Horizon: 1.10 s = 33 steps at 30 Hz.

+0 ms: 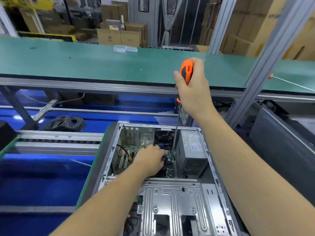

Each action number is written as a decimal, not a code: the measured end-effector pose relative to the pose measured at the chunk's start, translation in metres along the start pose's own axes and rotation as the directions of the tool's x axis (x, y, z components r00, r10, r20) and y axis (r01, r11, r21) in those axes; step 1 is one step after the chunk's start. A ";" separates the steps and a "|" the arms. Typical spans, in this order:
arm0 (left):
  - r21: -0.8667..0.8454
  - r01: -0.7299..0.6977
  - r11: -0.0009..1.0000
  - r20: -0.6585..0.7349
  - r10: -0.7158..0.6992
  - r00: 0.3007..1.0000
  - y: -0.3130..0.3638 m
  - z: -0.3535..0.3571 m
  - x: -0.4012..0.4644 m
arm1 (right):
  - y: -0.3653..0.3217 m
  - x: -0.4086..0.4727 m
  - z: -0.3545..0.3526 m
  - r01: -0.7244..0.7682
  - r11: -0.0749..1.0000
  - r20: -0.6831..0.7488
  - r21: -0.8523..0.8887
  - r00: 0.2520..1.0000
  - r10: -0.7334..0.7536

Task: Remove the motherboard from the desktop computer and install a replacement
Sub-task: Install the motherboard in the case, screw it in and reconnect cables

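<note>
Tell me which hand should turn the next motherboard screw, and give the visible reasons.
Right. The right hand already grips the orange screwdriver, whose shaft runs down to the motherboard inside the open case. The left hand is low inside, fingers at the black cables by the tip, probably better kept steadying there.

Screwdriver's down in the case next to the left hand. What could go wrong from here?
1. The screwdriver tip sits close to the left hand fingers; a slip could jab them or gouge the motherboard.
2. The right hand grips only the handle top, so the long shaft may wobble.
3. A freed screw could drop into the case.
</note>
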<state>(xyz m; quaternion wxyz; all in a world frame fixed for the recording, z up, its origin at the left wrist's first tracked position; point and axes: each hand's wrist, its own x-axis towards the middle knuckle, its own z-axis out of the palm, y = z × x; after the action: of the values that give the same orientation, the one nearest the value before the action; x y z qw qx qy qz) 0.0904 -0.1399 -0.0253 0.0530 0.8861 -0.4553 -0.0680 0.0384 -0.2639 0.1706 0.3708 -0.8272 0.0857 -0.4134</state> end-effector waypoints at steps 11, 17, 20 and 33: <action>0.238 -0.048 0.970 0.129 0.017 0.991 0.026 0.033 0.059 | 0.063 -0.001 0.003 0.028 0.999 -0.065 -0.027 0.997 -0.030; 0.074 -0.005 0.997 0.193 -0.009 0.981 0.015 0.025 0.052 | 0.083 -0.019 0.014 0.046 0.999 -0.073 -0.028 0.996 -0.048; 0.110 -0.087 0.990 0.311 0.049 0.949 0.014 0.023 0.042 | 0.092 -0.024 0.015 0.003 1.000 -0.088 0.021 0.996 -0.001; 0.043 -0.066 0.997 0.401 0.044 0.915 0.013 0.045 0.033 | 0.106 -0.028 0.012 -0.049 0.999 -0.137 0.021 0.989 0.051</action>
<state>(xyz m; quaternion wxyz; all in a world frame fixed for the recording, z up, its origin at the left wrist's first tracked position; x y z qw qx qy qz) 0.0914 -0.1757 -0.0697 -0.0641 0.8415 -0.4830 -0.2334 0.0467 -0.3197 0.0759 0.3817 -0.7909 0.1281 -0.4608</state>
